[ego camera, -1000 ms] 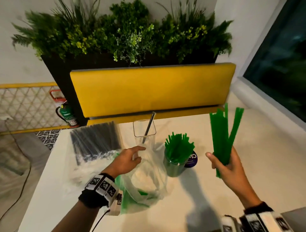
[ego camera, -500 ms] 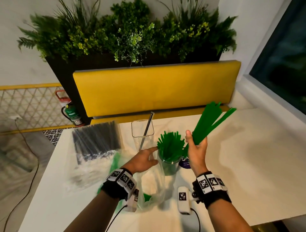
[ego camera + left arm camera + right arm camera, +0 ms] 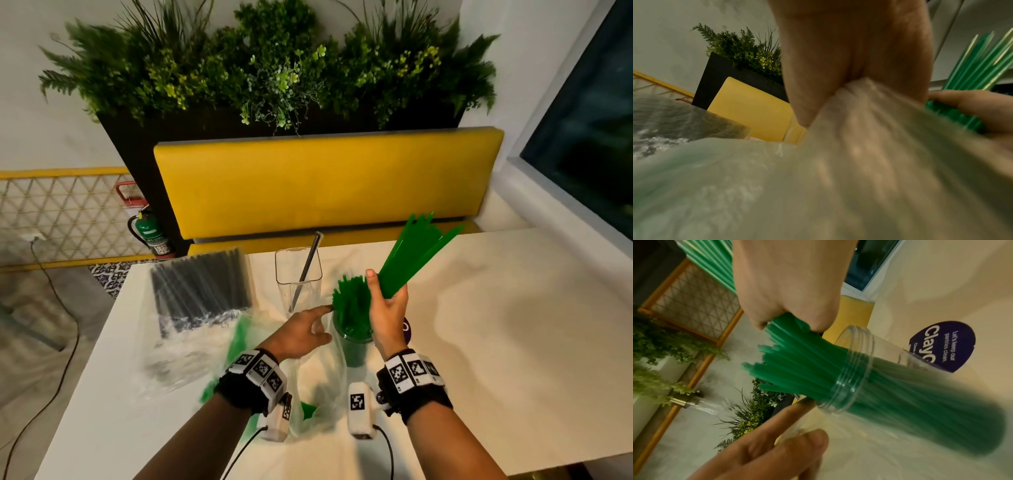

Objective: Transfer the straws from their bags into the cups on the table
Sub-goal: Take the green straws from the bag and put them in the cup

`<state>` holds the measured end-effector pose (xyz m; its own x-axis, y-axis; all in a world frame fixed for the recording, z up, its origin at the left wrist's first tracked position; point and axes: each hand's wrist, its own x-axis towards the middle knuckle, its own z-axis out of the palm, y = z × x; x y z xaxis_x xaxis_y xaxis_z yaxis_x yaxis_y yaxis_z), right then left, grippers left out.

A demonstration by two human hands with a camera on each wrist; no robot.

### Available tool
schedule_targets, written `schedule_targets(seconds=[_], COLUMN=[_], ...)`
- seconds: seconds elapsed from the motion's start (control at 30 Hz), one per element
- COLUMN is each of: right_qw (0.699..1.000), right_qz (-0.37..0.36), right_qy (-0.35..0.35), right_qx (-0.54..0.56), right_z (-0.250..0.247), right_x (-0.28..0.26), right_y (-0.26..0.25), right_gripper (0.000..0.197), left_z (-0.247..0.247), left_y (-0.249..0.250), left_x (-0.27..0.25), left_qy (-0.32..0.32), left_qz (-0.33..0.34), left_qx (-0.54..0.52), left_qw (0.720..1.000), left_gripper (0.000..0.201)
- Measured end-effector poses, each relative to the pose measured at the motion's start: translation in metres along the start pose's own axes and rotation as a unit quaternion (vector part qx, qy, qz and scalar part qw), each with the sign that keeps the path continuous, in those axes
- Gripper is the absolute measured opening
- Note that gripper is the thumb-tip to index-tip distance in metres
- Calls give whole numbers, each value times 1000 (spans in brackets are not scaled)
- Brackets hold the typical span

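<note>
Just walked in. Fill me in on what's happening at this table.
A person is moving straws from bags into cups. Their right hand grips a bundle of green straws over the round cup, already packed with green ones. The left hand pinches the clear bag. The square cup holds one black straw.

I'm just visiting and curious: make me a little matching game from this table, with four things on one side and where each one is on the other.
Things:
1. bunch of green straws
2. single black straw
3. bag of black straws
4. round cup

Places:
A. flat on the table's left side
B. held in the right hand
C. between the two hands, full of green straws
D. leaning in the square clear cup

Pairs: 1-B, 2-D, 3-A, 4-C
</note>
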<state>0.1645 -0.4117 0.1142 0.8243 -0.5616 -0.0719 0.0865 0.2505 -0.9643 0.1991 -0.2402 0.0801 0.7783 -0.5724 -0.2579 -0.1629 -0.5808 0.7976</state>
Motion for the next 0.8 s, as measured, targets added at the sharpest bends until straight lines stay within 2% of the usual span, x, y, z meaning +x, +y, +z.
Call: schedule_targets(seconds=[0.1, 0.2, 0.3, 0.5, 0.7, 0.8], right_qw=[1000, 999, 999, 998, 998, 998], right_qz=[28, 44, 46, 25, 8, 1], right_qy=[11, 26, 6, -25, -31, -36], right_qx=[7, 6, 19, 45, 48, 42], right_z=[3, 2, 2, 1, 1, 1], right_x=[3, 9, 12, 19, 24, 28], right_y=[4, 8, 3, -2, -3, -6], right_gripper=[32, 39, 33, 34, 16, 29], left_z=[-1, -1, -1, -3, -2, -2], left_y=[-1, -2, -5, -6, -7, -8], left_x=[0, -1, -1, 0, -2, -2], left_qy=[3, -1, 1, 2, 6, 4], left_qz=[4, 11, 13, 15, 12, 11], left_qx=[3, 9, 6, 8, 1, 2], left_qw=[1000, 1000, 1000, 1000, 1000, 1000], left_gripper=[61, 62, 61, 59, 61, 62])
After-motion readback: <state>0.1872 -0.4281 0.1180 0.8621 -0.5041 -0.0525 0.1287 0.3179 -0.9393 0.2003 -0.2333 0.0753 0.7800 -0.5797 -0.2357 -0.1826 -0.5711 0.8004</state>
